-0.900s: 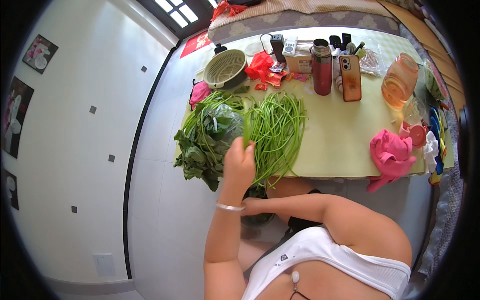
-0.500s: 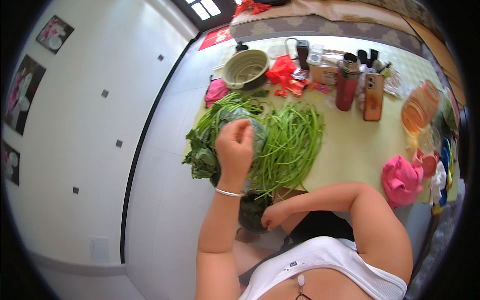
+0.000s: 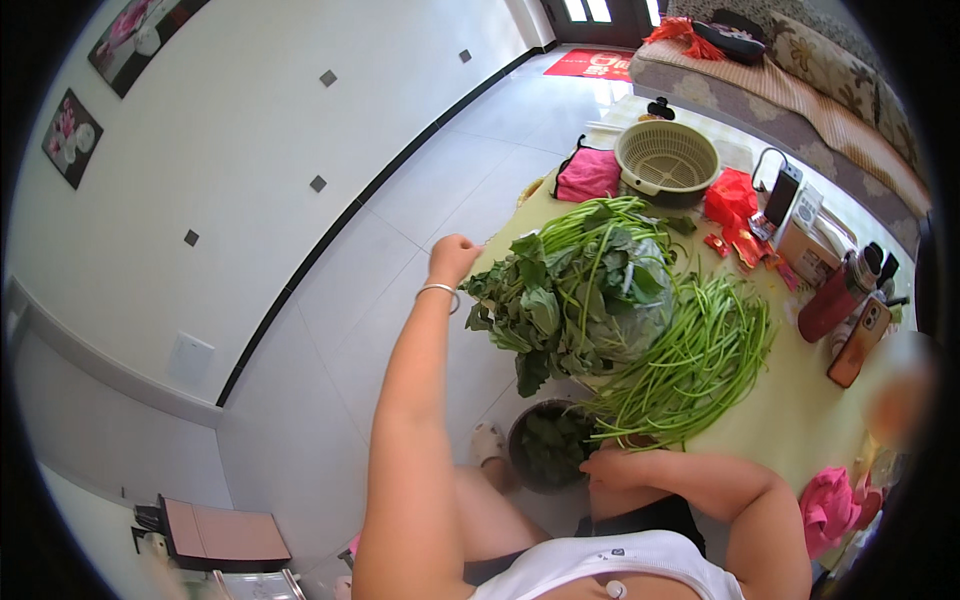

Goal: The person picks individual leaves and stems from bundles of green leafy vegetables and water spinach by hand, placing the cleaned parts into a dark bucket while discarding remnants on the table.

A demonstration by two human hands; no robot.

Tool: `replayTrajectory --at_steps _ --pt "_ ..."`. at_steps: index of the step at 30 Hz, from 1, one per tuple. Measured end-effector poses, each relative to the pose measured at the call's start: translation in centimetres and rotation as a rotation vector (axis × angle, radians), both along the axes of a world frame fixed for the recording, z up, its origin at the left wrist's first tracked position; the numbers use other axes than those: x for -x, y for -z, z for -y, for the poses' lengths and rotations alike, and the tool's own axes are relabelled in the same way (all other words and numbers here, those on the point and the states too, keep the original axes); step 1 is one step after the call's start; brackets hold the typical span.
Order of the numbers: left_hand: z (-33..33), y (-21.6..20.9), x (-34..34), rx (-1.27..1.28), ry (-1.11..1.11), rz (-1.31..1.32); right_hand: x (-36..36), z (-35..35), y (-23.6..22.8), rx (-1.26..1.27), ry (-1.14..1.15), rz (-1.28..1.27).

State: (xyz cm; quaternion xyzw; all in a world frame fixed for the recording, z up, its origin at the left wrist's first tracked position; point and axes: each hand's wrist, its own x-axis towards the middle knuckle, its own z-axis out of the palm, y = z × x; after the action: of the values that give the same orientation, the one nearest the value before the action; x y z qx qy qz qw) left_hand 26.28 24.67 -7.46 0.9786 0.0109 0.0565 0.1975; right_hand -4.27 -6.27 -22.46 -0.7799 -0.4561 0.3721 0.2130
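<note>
My left hand (image 3: 453, 258) is raised at the table's left edge, beside a heap of dark green leafy vegetables (image 3: 545, 300). Its fingers are curled together, and what they hold, if anything, does not show. Below the table edge, my right hand (image 3: 608, 467) is closed at the right rim of a dark round bowl (image 3: 519, 462). Green leaves (image 3: 552, 445) lie in this bowl. Anything in the right fingers is hidden. Long green stems (image 3: 690, 370) spread over the table right of the leafy heap, above the right hand. Part of the heap lies on a clear plastic bag (image 3: 645, 315).
On the table (image 3: 790, 420) stand a beige strainer basket (image 3: 668, 160), a pink cloth (image 3: 588, 175), red plastic bag (image 3: 732, 198), red thermos (image 3: 838, 295), phone (image 3: 860, 345) and box (image 3: 808, 250). A pink cloth bundle (image 3: 828, 512) sits near right. A sofa (image 3: 760, 115) is behind.
The view has swung left, so the table sits further right. My left hand has moved from over the leafy heap to its left side. My right hand stays by the bowl.
</note>
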Motion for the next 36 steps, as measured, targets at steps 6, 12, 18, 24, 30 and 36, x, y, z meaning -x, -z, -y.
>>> replayTrajectory --at_steps 6,12,18,24,30,36 --pt "2.3 5.0 -3.1 0.284 0.294 -0.087 0.2 -0.3 0.7 0.063 0.006 0.117" --pt "2.9 5.8 -5.7 0.154 0.420 -0.279 0.1 0.5 2.1 0.012 0.002 0.292" --pt "4.8 4.9 -3.6 0.463 0.356 -0.425 0.2 1.1 1.2 0.013 0.012 0.341" --pt "3.6 1.1 -2.1 0.877 0.183 -0.539 -0.3 -0.2 -2.3 0.169 -0.035 0.274" --pt "3.8 -5.8 0.0 0.963 0.288 -0.431 0.1 -0.7 0.2 0.159 0.104 0.092" --pt "5.3 -10.0 3.4 0.971 0.293 -0.200 0.4 -0.3 4.4 0.069 -0.006 0.266"
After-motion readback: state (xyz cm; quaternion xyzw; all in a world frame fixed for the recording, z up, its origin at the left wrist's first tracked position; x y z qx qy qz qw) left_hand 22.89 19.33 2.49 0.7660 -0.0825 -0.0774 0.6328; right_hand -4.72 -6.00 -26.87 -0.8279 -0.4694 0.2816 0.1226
